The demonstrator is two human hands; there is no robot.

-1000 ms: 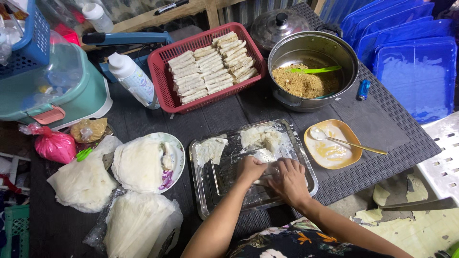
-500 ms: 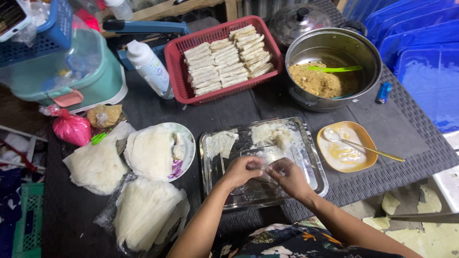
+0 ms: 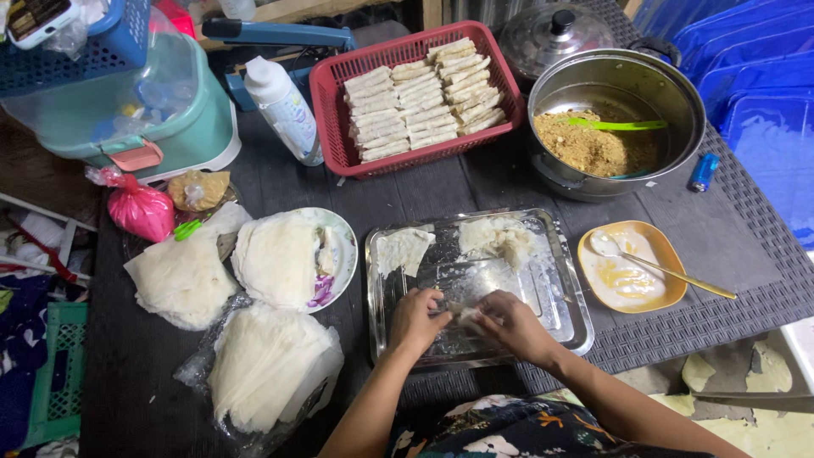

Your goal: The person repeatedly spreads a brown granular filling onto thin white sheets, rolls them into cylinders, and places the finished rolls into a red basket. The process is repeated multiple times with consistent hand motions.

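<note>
My left hand (image 3: 417, 321) and my right hand (image 3: 507, 322) meet over the near part of a metal tray (image 3: 566, 298), both pinching a thin pale wrapper (image 3: 465, 315) with a bit of filling in it. A flat wrapper sheet (image 3: 475, 276) lies just beyond my fingers in the tray. Torn wrapper pieces (image 3: 402, 248) and a crumpled lump (image 3: 498, 237) lie at the tray's far side. A red basket (image 3: 332, 102) of several finished rolls stands farther back.
A steel pot (image 3: 678, 85) with brown crumbly filling and a green spoon stands at the back right, its lid (image 3: 553, 32) behind. An orange dish (image 3: 670, 288) with a spoon lies to the right. Wrapper stacks (image 3: 280, 259) lie on the left, with a white bottle (image 3: 284, 106) behind.
The view has drifted, so everything sits more to the right. My hands lifted off the tray with the wrapper, then came back down near its front, still pinching it.
</note>
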